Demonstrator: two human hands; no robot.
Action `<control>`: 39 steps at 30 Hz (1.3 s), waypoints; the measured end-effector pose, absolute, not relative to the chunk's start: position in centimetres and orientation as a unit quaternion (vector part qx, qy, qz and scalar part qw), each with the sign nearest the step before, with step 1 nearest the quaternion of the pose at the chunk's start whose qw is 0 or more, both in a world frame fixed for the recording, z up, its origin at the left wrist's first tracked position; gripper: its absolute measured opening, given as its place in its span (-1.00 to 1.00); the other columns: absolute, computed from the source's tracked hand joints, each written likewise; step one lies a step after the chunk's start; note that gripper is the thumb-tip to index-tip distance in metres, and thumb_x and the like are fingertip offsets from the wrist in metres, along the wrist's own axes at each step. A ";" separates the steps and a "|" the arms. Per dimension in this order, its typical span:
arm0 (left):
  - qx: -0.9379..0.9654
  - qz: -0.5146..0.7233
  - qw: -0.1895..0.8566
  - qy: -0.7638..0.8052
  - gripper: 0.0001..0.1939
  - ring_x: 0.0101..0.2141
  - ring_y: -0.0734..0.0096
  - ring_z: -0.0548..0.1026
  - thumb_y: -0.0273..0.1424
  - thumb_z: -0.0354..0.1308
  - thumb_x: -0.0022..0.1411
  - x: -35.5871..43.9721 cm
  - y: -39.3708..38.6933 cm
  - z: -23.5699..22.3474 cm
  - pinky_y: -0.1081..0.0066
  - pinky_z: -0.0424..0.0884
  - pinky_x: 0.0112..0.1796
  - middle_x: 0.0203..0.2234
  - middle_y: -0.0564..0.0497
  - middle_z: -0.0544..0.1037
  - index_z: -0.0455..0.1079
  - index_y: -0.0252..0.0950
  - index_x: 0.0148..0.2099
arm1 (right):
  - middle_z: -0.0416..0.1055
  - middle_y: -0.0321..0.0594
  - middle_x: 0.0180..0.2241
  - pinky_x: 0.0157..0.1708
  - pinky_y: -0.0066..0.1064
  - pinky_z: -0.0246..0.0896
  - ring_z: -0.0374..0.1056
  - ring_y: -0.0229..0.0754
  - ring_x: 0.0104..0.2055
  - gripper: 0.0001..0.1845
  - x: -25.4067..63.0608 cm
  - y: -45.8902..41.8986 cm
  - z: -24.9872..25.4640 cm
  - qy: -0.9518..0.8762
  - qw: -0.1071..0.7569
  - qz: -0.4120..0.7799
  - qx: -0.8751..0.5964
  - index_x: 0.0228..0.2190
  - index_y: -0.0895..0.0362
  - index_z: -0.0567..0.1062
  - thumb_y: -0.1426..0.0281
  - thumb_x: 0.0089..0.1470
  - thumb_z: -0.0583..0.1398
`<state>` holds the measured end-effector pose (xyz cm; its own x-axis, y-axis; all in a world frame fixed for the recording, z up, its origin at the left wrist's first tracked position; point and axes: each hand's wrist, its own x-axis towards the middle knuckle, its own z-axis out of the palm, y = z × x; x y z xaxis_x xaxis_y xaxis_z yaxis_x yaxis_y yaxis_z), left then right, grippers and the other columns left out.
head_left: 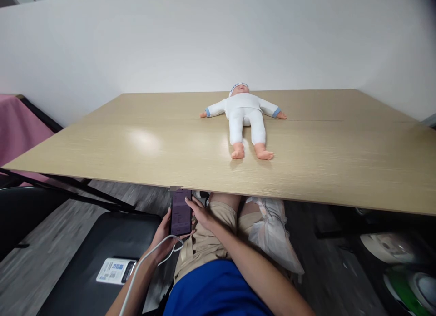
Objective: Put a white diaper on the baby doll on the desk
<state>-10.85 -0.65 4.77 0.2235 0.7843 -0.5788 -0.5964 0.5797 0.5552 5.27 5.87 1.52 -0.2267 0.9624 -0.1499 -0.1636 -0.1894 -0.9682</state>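
Below the table's front edge, my left hand is wrapped around a smartphone with a dim purple screen. A finger of my right hand rests on the right side of that screen, its other fingers partly bent and half hidden. From the phone's lower end a white cable loops down over my left forearm. Farther off, a baby doll lies on its back on the table, arms spread and feet toward me. It wears a white outfit with blue cuffs and a printed headband.
The wooden table reaches back to a white wall. On my left, a black chair seat bears a white printed packet. A crumpled plastic bag lies by my right leg. Round objects sit low at the right. A pink cloth hangs at the left.
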 end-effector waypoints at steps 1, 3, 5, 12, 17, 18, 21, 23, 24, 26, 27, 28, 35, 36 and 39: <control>0.107 0.446 0.774 0.436 -0.24 0.10 -0.29 0.69 -0.10 0.28 0.48 -10.9 -0.7 4.8 -0.19 0.65 0.10 0.12 -0.44 0.68 0.25 -0.33 0.55 | 0.56 -0.27 -0.37 -0.39 -0.44 0.18 0.48 -0.20 -0.33 -0.69 5.2 5.8 1.6 -0.446 0.439 0.659 -0.417 -0.21 0.07 0.68 0.14 0.38 0.22; 0.106 0.444 0.774 0.440 -0.23 0.10 -0.29 0.69 -0.09 0.28 0.48 -10.8 -0.7 4.8 -0.21 0.65 0.09 0.11 -0.43 0.69 0.25 -0.33 0.55 | 0.57 -0.27 -0.34 -0.39 -0.44 0.15 0.47 -0.22 -0.33 -0.71 5.1 5.8 1.8 -0.422 0.432 0.695 -0.390 -0.17 0.05 0.68 0.16 0.38 0.22; 0.106 0.443 0.770 0.446 -0.25 0.09 -0.29 0.70 -0.09 0.26 0.49 -10.8 -0.7 5.0 -0.22 0.66 0.08 0.09 -0.43 0.70 0.25 -0.35 0.54 | 0.57 -0.28 -0.33 -0.39 -0.45 0.14 0.45 -0.24 -0.34 -0.71 5.0 5.9 1.8 -0.408 0.429 0.707 -0.387 -0.15 0.03 0.68 0.13 0.37 0.24; 0.105 0.446 0.761 0.460 -0.32 0.06 -0.23 0.72 -0.10 0.17 0.55 -10.5 -0.7 5.6 -0.19 0.66 0.09 0.03 -0.40 0.72 0.29 -0.40 0.51 | 0.60 -0.17 -0.17 -0.46 -0.49 0.20 0.36 -0.26 -0.37 -0.48 4.8 5.9 1.0 -0.388 0.422 0.734 -0.363 0.00 0.10 0.61 -0.05 0.25 0.35; 0.102 0.446 0.764 0.456 -0.28 0.06 -0.24 0.72 -0.09 0.23 0.51 -10.5 -0.8 5.4 -0.17 0.67 0.07 0.05 -0.41 0.72 0.29 -0.39 0.51 | 0.60 -0.16 -0.19 -0.52 -0.48 0.13 0.31 -0.25 -0.41 -0.42 4.8 5.8 0.9 -0.387 0.413 0.739 -0.364 0.07 0.07 0.60 -0.09 0.26 0.31; 0.104 0.445 0.766 0.452 -0.28 0.07 -0.24 0.71 -0.08 0.23 0.51 -10.6 -0.8 5.4 -0.17 0.66 0.08 0.05 -0.41 0.72 0.29 -0.39 0.51 | 0.60 -0.15 -0.18 -0.52 -0.48 0.12 0.30 -0.25 -0.41 -0.42 4.8 5.8 0.9 -0.387 0.413 0.739 -0.364 0.07 0.07 0.60 -0.09 0.26 0.31; 0.109 0.446 0.767 0.448 -0.29 0.09 -0.24 0.70 -0.08 0.23 0.51 -10.6 -0.8 5.2 -0.17 0.65 0.11 0.05 -0.41 0.72 0.31 -0.40 0.50 | 0.59 -0.12 -0.16 -0.53 -0.48 0.10 0.27 -0.27 -0.42 -0.39 4.8 5.8 0.9 -0.390 0.412 0.739 -0.363 0.09 0.10 0.59 -0.09 0.26 0.30; 0.105 0.446 0.764 0.454 -0.31 0.08 -0.24 0.71 -0.09 0.21 0.52 -10.6 -0.7 5.3 -0.17 0.65 0.11 0.03 -0.40 0.72 0.31 -0.40 0.49 | 0.58 -0.12 -0.17 -0.53 -0.48 0.10 0.27 -0.27 -0.41 -0.36 4.8 5.8 0.8 -0.393 0.412 0.738 -0.362 0.11 0.11 0.59 -0.10 0.25 0.29; 0.102 0.447 0.762 0.457 -0.32 0.07 -0.24 0.71 -0.10 0.20 0.53 -10.5 -0.7 5.3 -0.17 0.66 0.10 0.02 -0.40 0.73 0.31 -0.41 0.49 | 0.58 -0.13 -0.17 -0.54 -0.49 0.10 0.27 -0.26 -0.41 -0.36 4.8 5.8 0.7 -0.396 0.412 0.737 -0.362 0.11 0.10 0.58 -0.11 0.25 0.29; 0.097 0.448 0.759 0.462 -0.33 0.05 -0.23 0.72 -0.11 0.19 0.54 -10.4 -0.6 5.4 -0.18 0.67 0.08 0.00 -0.39 0.74 0.31 -0.41 0.49 | 0.57 -0.15 -0.17 -0.58 -0.50 0.08 0.28 -0.26 -0.43 -0.34 4.8 5.8 0.5 -0.402 0.408 0.735 -0.362 0.12 0.08 0.57 -0.13 0.22 0.31; 0.097 0.449 0.757 0.464 -0.33 0.04 -0.23 0.72 -0.11 0.18 0.54 -10.4 -0.6 5.5 -0.18 0.67 0.08 0.00 -0.39 0.74 0.32 -0.41 0.49 | 0.57 -0.16 -0.18 -0.60 -0.51 0.07 0.28 -0.26 -0.43 -0.34 4.8 5.8 0.4 -0.404 0.406 0.735 -0.362 0.11 0.06 0.56 -0.15 0.21 0.32; 0.097 0.450 0.756 0.466 -0.34 0.04 -0.23 0.73 -0.11 0.17 0.55 -10.3 -0.6 5.5 -0.17 0.67 0.07 -0.01 -0.39 0.74 0.32 -0.41 0.49 | 0.57 -0.17 -0.18 -0.62 -0.52 0.06 0.29 -0.26 -0.44 -0.33 4.8 5.7 0.3 -0.407 0.403 0.735 -0.363 0.10 0.05 0.56 -0.16 0.19 0.33; 0.094 0.449 0.756 0.466 -0.32 0.05 -0.25 0.72 -0.11 0.22 0.52 -10.4 -0.7 5.6 -0.15 0.69 0.05 0.01 -0.41 0.73 0.33 -0.42 0.49 | 0.58 -0.20 -0.22 -0.58 -0.57 0.05 0.35 -0.26 -0.42 -0.46 4.9 5.7 0.3 -0.420 0.408 0.729 -0.354 0.03 0.03 0.56 -0.04 0.17 0.38; 0.093 0.451 0.757 0.464 -0.31 0.05 -0.26 0.72 -0.12 0.23 0.51 -10.4 -0.7 5.6 -0.15 0.69 0.05 0.01 -0.42 0.73 0.33 -0.43 0.49 | 0.58 -0.22 -0.23 -0.55 -0.57 0.05 0.37 -0.26 -0.41 -0.51 4.8 5.7 0.2 -0.422 0.411 0.727 -0.353 0.02 0.03 0.56 0.00 0.20 0.36; 0.098 0.456 0.754 0.462 -0.32 0.06 -0.25 0.71 -0.14 0.26 0.50 -10.4 -0.7 5.5 -0.14 0.68 0.06 0.03 -0.40 0.73 0.33 -0.40 0.49 | 0.59 -0.25 -0.26 -0.48 -0.53 0.07 0.44 -0.23 -0.38 -0.61 4.8 5.7 -0.2 -0.430 0.417 0.718 -0.356 0.00 0.02 0.59 0.08 0.25 0.31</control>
<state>-10.39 -0.74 5.54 0.1561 0.7783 -0.6082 -0.5978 0.5646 0.5690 4.79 5.73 -0.16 -0.4000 0.9037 -0.1525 -0.2927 -0.2836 -0.9132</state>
